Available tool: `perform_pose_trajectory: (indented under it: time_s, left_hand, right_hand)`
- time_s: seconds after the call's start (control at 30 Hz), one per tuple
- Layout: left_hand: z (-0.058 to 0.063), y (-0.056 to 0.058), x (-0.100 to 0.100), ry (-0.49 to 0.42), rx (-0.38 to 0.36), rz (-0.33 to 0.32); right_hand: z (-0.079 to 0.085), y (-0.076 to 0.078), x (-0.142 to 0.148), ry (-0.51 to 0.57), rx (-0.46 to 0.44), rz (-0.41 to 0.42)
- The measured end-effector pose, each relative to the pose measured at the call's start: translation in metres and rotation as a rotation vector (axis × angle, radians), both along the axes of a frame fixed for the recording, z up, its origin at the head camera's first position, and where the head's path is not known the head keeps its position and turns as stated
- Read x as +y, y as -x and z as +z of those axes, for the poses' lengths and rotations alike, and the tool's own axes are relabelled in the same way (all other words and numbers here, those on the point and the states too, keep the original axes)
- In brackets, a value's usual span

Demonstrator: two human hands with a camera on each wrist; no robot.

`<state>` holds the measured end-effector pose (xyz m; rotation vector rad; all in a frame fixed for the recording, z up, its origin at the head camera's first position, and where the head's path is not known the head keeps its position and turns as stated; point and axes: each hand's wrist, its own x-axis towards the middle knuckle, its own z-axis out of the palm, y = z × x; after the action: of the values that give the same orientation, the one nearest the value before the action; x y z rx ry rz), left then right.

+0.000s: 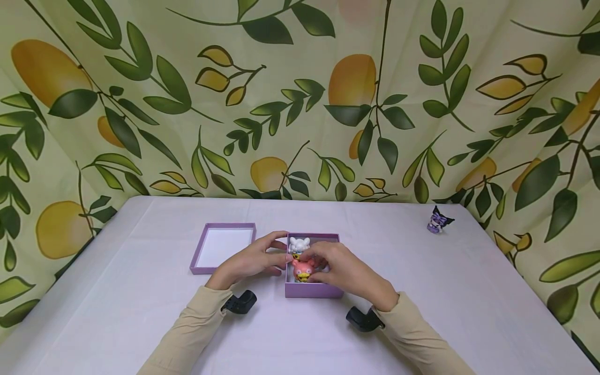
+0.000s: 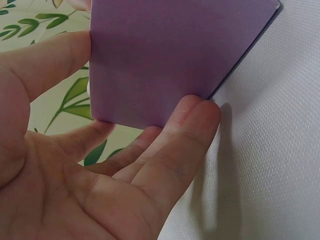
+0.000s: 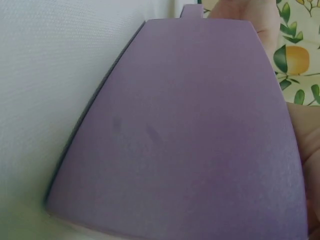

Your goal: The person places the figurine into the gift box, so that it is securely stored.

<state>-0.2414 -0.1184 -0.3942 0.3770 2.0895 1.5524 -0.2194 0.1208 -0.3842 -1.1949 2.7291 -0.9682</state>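
Observation:
A purple box (image 1: 314, 290) stands uncovered in the middle of the table. In it, a white figurine (image 1: 298, 245) sits toward the back and a pink figurine (image 1: 303, 270) with a yellow muzzle lies in front. My right hand (image 1: 344, 268) reaches over the right wall and pinches the pink figurine between thumb and fingers. Against the left wall rests my left hand (image 1: 255, 259), its fingers extended. The left wrist view has those fingertips touching the purple box wall (image 2: 160, 60). In the right wrist view, the box wall (image 3: 185, 130) hides most of the right hand.
A shallow purple lid (image 1: 225, 247) with a white inside lies to the left of the box. At the far right of the table stands a small purple-and-black figurine (image 1: 438, 222). A leaf-patterned cloth (image 1: 290, 135) hangs behind the white-covered table (image 1: 422, 291).

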Motion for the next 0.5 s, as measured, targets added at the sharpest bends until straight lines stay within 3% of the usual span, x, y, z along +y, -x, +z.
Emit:
perform_pose_trajectory:
  time_s: [0.1,0.5]
  left_hand:
    - [0.0003,0.0,0.0,0.0,0.004,0.0]
    - [0.0004,-0.0006,-0.0004,-0.006,0.013,-0.011]
  right_hand:
    - [-0.0008,0.0003,-0.0002,0.016,0.032,0.004]
    - [-0.0044,-0.0022,-0.0063,0.074,0.023,-0.028]
